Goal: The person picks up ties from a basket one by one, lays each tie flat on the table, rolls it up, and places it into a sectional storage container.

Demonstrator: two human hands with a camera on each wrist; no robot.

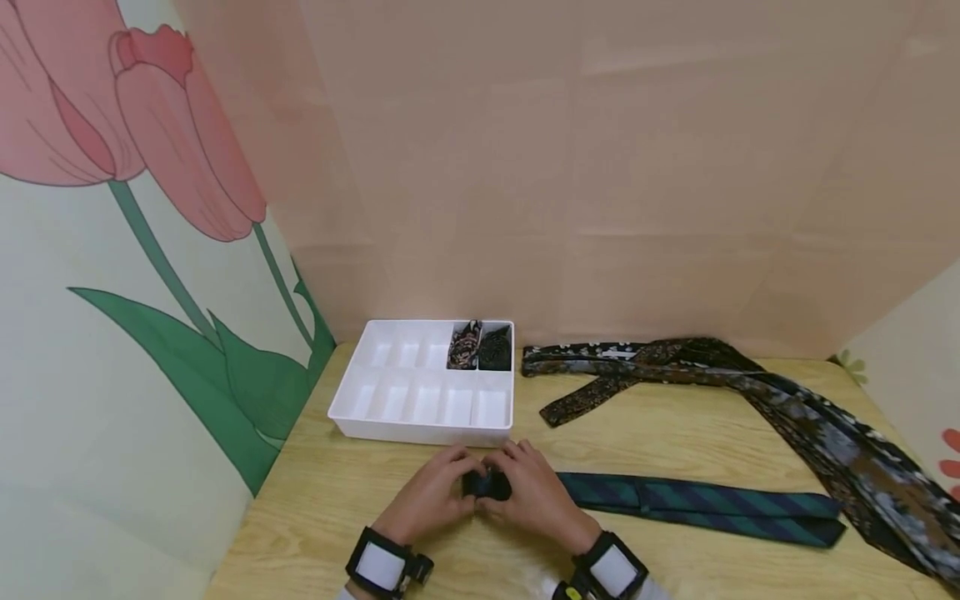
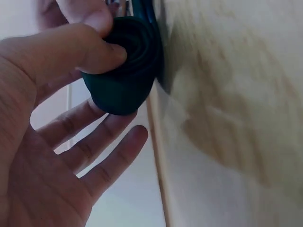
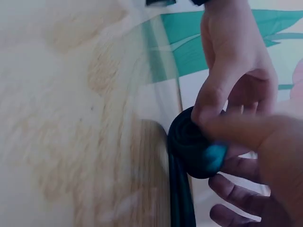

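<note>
A dark green and navy striped necktie (image 1: pixel 705 507) lies along the table, its left end wound into a thick roll (image 1: pixel 489 484). My left hand (image 1: pixel 431 493) holds the roll from the left, thumb on the coiled face (image 2: pixel 135 45) and fingers beneath. From the other side my right hand (image 1: pixel 538 498) grips the same roll, its thumb close to the left thumb. In the right wrist view the spiral layers of the roll (image 3: pixel 201 153) stand on edge, and the flat length trails away from it along the table.
Just beyond the hands stands a white divided tray (image 1: pixel 420 432). Two of its back right compartments hold rolled dark ties, one patterned (image 1: pixel 464 346) and one blackish (image 1: pixel 495 348). Several patterned ties (image 1: pixel 675 367) lie across the back and right of the wooden table (image 1: pixel 292 533).
</note>
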